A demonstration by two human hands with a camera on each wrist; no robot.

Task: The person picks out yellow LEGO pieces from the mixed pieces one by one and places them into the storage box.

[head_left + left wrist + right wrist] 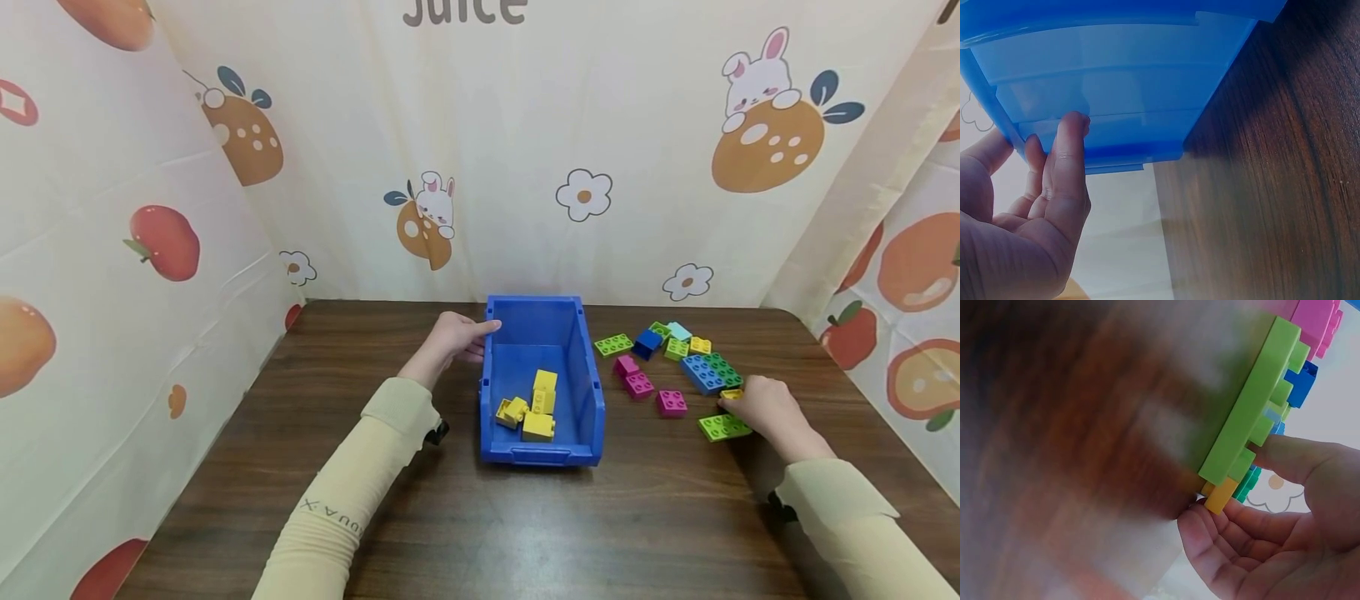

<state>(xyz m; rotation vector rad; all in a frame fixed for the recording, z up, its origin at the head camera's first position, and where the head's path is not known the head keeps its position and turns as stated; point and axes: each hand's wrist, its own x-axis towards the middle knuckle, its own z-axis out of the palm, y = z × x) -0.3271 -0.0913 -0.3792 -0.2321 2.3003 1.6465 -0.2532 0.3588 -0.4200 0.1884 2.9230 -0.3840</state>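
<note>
At the left wall of the blue bin, my left hand holds its side, thumb at the rim and fingers against the outside wall. Several yellow bricks lie inside the bin. Over on the right, my right hand holds a yellow toy brick between thumb and fingers. That brick shows as a small yellow block at the fingertips in the right wrist view, partly hidden behind a long lime green brick. The same green brick lies just in front of the hand.
Beside the right hand lie a blue plate-like brick and a dark green one. Magenta bricks lie between them and the bin. Farther back are a dark blue brick, lime bricks and another yellow brick. A printed curtain encloses the table.
</note>
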